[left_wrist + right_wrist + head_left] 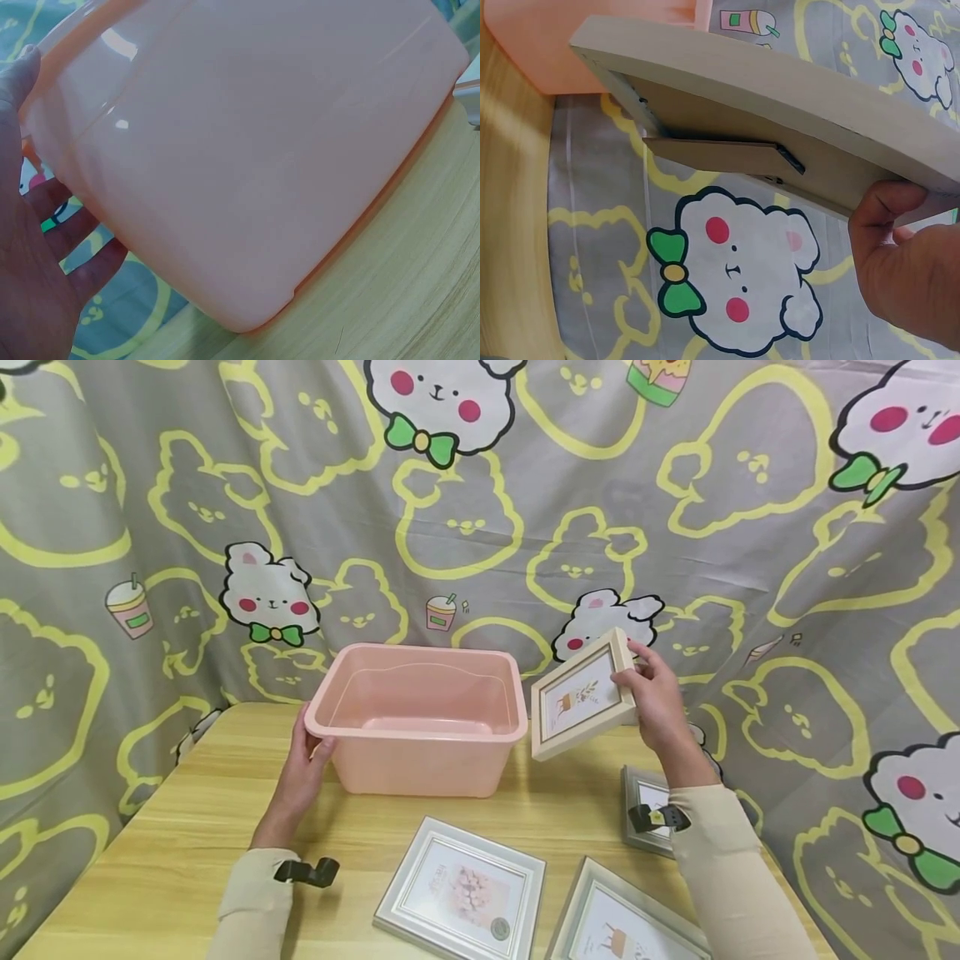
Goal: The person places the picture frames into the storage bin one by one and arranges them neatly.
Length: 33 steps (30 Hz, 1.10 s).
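Note:
A pink plastic tub (420,764) stands upright at the back of the table, its inside showing a bare floor. My left hand (300,777) holds its left front corner, thumb at the rim and fingers along the side wall, as the left wrist view shows. To the right of the tub my right hand (660,702) grips a cream picture frame (621,672) by its right edge. The picture frame is raised and tilted, its printed side towards the head camera. In the right wrist view its brown back shows, with a stand leg (712,155) sticking out.
A silver picture frame (465,893) lies face up at the front of the wooden table (187,827). Another frame (622,927) lies to its right, cut off below. A smaller frame (637,789) is partly hidden by the right wrist. A patterned curtain (465,535) hangs behind.

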Motion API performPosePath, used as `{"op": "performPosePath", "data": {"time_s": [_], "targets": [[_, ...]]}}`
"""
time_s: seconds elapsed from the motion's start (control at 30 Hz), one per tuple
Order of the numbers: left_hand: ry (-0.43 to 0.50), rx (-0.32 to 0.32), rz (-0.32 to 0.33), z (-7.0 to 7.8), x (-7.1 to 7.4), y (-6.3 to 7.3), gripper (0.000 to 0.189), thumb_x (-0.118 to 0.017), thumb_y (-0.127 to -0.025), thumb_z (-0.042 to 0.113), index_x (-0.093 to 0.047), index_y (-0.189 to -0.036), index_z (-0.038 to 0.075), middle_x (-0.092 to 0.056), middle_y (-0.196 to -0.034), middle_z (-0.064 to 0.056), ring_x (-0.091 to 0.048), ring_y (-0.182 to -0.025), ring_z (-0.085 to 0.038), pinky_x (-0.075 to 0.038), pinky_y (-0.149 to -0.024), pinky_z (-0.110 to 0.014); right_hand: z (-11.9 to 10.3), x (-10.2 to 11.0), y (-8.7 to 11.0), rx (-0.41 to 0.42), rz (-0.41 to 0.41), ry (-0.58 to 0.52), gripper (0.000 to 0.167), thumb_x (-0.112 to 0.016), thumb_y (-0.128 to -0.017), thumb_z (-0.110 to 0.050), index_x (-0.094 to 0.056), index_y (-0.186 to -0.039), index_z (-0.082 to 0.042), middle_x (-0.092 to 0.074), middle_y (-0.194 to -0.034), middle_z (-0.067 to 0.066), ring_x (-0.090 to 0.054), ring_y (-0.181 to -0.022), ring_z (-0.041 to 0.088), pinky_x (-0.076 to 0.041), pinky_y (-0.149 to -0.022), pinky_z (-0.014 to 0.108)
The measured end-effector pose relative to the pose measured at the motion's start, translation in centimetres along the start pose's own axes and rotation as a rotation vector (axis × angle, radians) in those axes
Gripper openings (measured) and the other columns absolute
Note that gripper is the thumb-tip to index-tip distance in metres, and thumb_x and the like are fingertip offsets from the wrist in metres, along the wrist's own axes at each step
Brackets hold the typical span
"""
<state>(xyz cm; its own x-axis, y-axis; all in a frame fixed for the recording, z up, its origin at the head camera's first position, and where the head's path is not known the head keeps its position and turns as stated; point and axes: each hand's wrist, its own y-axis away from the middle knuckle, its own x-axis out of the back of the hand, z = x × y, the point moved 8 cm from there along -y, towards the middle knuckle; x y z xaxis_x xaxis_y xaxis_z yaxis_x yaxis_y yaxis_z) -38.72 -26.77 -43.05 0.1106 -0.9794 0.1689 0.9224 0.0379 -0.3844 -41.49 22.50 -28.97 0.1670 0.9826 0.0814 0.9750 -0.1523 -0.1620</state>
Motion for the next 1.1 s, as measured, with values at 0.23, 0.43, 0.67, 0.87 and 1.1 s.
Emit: {"op": "performPosePath", "data": {"time_s": [0.23,0.43,0.67,0.87,1.1], "targets": [[0.003,-0.004,-0.003,0.0,-0.1,0.0,0.069,-0.042,-0.104,0.016,0.001,-0.156,0.028,-0.022,-0.158,-0.019,-0.032,-0.137,-0.027,-0.033,-0.093,-0.002,-0.8,0.2,0.3,0.009,-0.004,0.005,0.066,-0.054,-0.091,-0.004,-0.031,-0.152,-0.016,-0.043,-0.104,-0.001,-0.058,-0.091,0.012,-0.057,-0.068,0.022],[0.004,0.001,-0.003,-0.1,-0.1,0.0,0.069,-0.042,-0.104,0.018,0.001,-0.156,0.03,-0.022,-0.158,-0.017,-0.029,-0.139,-0.033,-0.033,-0.093,-0.002,-1.4,0.4,0.3,0.01,-0.001,-0.048,0.066,-0.054,-0.091,-0.003,-0.032,-0.151,-0.016,-0.043,-0.105,-0.001,-0.058,-0.091,0.012,-0.057,-0.068,0.021],[0.008,-0.01,0.008,0.1,0.0,-0.1,0.069,-0.043,-0.103,0.016,0.0,-0.156,0.028,-0.023,-0.157,-0.018,-0.032,-0.139,-0.026,-0.033,-0.093,-0.002,-2.1,0.5,0.3,0.007,0.003,-0.117,0.066,-0.054,-0.091,-0.002,-0.034,-0.151,-0.019,-0.045,-0.107,0.0,-0.06,-0.091,0.013,-0.057,-0.067,0.023],[0.028,-0.029,-0.003,0.1,0.0,-0.2,0.067,-0.042,-0.104,0.015,-0.003,-0.156,0.028,-0.024,-0.156,-0.019,-0.035,-0.134,-0.012,-0.034,-0.094,-0.004,-2.5,0.0,0.3,0.014,-0.002,-0.133,0.065,-0.053,-0.091,-0.001,-0.034,-0.151,-0.018,-0.044,-0.105,0.001,-0.06,-0.089,0.012,-0.057,-0.066,0.022],[0.014,-0.02,-0.001,0.1,0.0,-0.1,0.067,-0.042,-0.104,0.016,-0.001,-0.156,0.028,-0.024,-0.157,-0.019,-0.034,-0.136,-0.017,-0.033,-0.094,-0.003,-2.9,0.2,0.2,0.021,0.022,-0.152,0.058,-0.054,-0.091,-0.001,-0.04,-0.145,-0.017,-0.046,-0.104,0.0,-0.06,-0.087,0.012,-0.057,-0.065,0.022]]}}
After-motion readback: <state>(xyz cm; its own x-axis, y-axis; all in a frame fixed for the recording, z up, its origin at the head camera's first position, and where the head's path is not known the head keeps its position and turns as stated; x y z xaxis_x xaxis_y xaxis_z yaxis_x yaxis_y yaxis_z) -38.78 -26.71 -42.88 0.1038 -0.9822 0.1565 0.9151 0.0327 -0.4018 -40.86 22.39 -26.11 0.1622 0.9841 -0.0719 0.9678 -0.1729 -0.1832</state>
